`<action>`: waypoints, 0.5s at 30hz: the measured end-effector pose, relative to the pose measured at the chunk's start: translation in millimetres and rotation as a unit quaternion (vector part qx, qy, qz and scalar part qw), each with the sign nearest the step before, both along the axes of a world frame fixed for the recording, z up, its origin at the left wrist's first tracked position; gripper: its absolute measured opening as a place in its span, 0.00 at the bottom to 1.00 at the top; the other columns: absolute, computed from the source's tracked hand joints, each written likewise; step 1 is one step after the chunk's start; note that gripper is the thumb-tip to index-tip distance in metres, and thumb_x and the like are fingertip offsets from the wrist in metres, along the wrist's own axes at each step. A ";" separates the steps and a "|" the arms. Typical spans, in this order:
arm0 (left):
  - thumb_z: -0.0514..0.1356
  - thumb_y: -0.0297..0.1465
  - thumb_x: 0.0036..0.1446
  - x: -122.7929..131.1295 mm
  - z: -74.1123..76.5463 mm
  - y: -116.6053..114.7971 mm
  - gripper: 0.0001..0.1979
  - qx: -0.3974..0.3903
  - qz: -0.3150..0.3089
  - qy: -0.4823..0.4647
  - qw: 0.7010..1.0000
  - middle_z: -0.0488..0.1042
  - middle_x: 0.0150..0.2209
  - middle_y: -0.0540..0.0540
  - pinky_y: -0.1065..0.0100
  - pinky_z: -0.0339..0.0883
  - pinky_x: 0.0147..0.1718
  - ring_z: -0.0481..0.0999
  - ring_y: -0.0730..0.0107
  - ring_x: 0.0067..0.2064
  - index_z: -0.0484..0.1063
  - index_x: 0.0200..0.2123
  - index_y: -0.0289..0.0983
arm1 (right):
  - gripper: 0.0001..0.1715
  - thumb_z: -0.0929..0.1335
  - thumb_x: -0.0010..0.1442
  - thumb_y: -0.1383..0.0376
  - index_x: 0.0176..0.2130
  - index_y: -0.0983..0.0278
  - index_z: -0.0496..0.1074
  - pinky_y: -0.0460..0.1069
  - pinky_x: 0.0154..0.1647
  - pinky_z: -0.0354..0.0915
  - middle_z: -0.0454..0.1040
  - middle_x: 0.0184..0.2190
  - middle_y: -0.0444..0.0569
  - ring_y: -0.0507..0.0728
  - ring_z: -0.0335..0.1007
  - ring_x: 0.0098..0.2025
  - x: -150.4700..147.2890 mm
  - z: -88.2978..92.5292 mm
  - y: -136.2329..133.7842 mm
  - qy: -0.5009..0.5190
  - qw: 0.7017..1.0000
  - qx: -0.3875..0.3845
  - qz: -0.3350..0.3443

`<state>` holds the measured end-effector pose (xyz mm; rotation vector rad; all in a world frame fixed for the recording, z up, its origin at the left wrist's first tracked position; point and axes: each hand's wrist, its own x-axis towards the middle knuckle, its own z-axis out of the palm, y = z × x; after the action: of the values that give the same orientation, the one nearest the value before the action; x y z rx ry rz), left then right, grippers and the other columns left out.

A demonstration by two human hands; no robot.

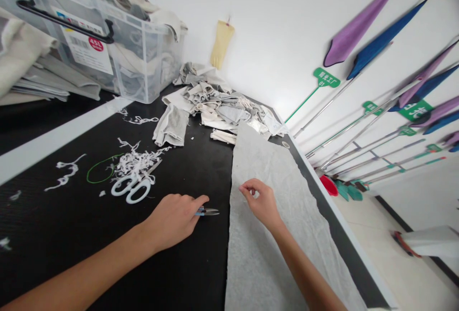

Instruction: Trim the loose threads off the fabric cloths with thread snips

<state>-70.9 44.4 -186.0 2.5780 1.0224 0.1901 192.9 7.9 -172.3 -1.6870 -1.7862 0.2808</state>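
Observation:
My left hand point(177, 218) is closed round small blue-handled snips point(208, 211), whose metal blades point right, just short of the cloth's left edge. A long grey-white cloth point(267, 253) lies flat along the right part of the black table point(204, 172). Over this cloth is my right hand point(258, 200), thumb and fingertips pinched together; whatever they hold, if anything, is too small to make out. White-handled scissors point(138, 190) lie left of centre, partly under a heap of white thread scraps point(138, 162). A green loop point(93, 173) lies beside the heap.
Crumpled grey and white cloth pieces point(222, 105) are piled at the table's back. A clear plastic bin point(147, 62) full of cloth stands at the back left, with more folded cloth point(46, 77) beside it. Mops point(340, 81) hang on the wall at the right.

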 end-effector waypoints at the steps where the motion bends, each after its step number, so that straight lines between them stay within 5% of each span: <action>1: 0.50 0.29 0.63 -0.2 0.0 -0.3 0.20 0.001 -0.001 -0.001 1.000 0.80 0.40 0.43 0.50 0.73 0.39 0.80 0.48 0.40 0.67 0.57 0.45 | 0.07 0.70 0.60 0.64 0.30 0.62 0.76 0.49 0.32 0.64 0.76 0.28 0.47 0.54 0.67 0.29 -0.2 -2.9 -0.3 -0.003 1.000 -0.011 0.011; 7: 0.51 0.30 0.63 -1.3 1.0 -1.1 0.19 0.008 -0.003 0.000 1.000 0.80 0.37 0.44 0.51 0.73 0.36 0.81 0.49 0.37 0.67 0.56 0.46 | 0.08 0.68 0.62 0.66 0.38 0.60 0.80 0.51 0.36 0.67 0.76 0.35 0.50 0.56 0.72 0.36 -1.5 -29.3 -3.9 0.014 0.998 -0.033 0.047; 15: 0.51 0.30 0.63 0.1 0.6 -1.1 0.19 0.016 -0.002 0.004 1.000 0.80 0.38 0.44 0.52 0.73 0.35 0.81 0.48 0.37 0.67 0.56 0.47 | 0.10 0.62 0.65 0.71 0.34 0.63 0.70 0.54 0.42 0.64 0.73 0.33 0.52 0.59 0.67 0.39 -12.1 -31.2 2.5 -0.121 0.990 -0.005 0.074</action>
<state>-70.9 43.2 -185.4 2.6116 1.0253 0.1956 180.9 10.4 -203.5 -1.6543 -2.0966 0.1539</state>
